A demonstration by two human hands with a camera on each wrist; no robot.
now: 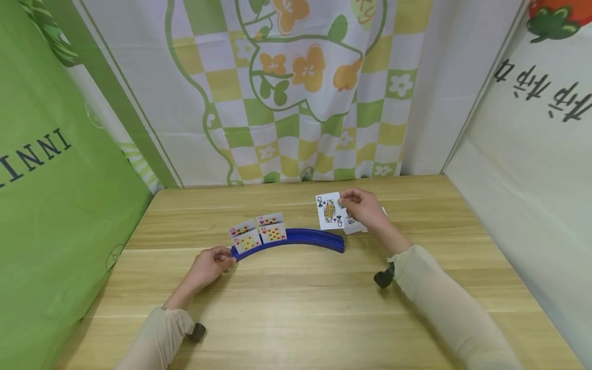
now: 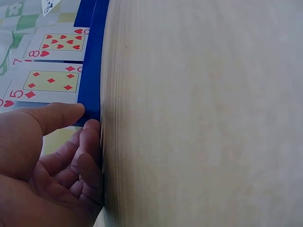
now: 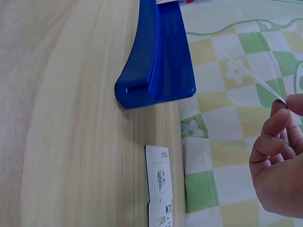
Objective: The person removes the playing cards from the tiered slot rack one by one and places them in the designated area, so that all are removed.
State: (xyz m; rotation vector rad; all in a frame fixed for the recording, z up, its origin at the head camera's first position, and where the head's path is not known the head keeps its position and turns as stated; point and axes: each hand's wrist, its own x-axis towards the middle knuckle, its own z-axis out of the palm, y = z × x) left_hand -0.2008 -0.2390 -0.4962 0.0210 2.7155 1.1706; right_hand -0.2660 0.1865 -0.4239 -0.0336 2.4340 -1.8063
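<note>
Four playing cards (image 1: pixel 273 233) stand in the left part of the curved blue card holder (image 1: pixel 319 237), whose left end the left hand (image 1: pixel 209 267) pinches. The right hand (image 1: pixel 365 208) pinches the queen of clubs (image 1: pixel 328 211), not yet slotted; loose cards (image 3: pixel 160 175) lie near the holder's right end.

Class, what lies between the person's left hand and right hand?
The blue rack, with four cards standing in it, and the queen the right hand pinches; the head view shows this.
</note>
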